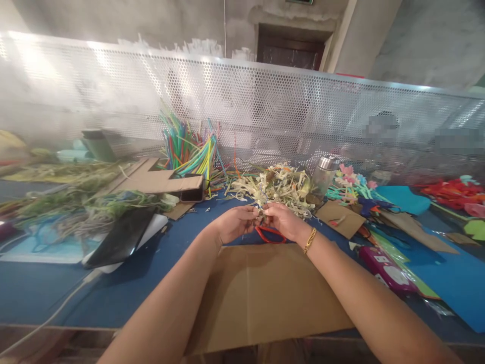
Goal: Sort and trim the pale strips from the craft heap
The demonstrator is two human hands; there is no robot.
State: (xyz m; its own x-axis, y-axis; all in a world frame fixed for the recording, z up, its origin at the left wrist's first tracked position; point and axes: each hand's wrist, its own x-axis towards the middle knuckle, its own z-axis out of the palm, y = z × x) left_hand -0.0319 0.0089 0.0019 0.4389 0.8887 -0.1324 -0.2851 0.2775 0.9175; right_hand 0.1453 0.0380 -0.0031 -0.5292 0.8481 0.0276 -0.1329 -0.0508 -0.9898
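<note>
My left hand point(237, 222) and my right hand point(284, 220) meet above the far edge of a brown cardboard sheet point(265, 293), both with fingertips pinched together. Between them a thin blue strand point(260, 196) sticks up; the fingers hide most of what they grip. Just below the fingertips a red pipe cleaner point(270, 236) curves in a loop; whether it is held or lying down, I cannot tell. Right behind the hands is a heap of pale, dry leaf-like strips point(282, 189).
A bundle of coloured pipe cleaners point(189, 146) leans on the perforated metal screen point(235, 91). Left lie tangled green strands point(68, 202) and a black tablet-like slab point(119, 237). Right are a glass bottle point(324, 177), a cardboard piece point(341, 218), a purple box point(386, 270) and blue sheets point(454, 278).
</note>
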